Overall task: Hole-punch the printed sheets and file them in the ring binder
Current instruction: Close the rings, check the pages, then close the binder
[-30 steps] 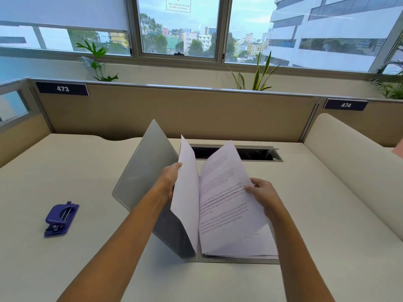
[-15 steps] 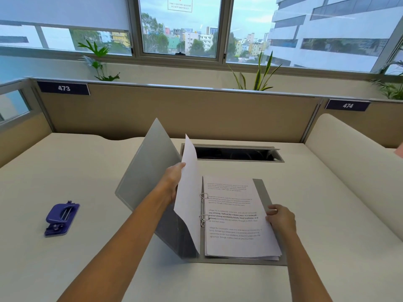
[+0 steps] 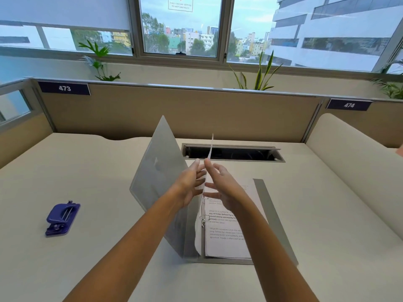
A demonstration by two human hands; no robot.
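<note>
Head view: both hands' fingers spread beside upright sheet (image 3: 211, 147) (partition labels (image 3: 64, 88) "473", "474").

1. The raised sheet (image 3: 211, 147) is seen edge-on; its print cannot be read, and its lower part is hidden between the two hands.
2. The right hand (image 3: 222, 188) and forearm cover the upper and right parts of the filed sheets (image 3: 226, 234); their small print is only partly legible.
3. The left hand (image 3: 189, 186) is motion-blurred; whether its fingers pinch the sheet cannot be told.
4. The binder (image 3: 157, 171) cover hides the table (image 3: 98, 162) behind it.
5. The upper ring is hidden; only the lower ring (image 3: 205, 217) shows.
6. Both arms are cut off by the bottom edge.
</note>
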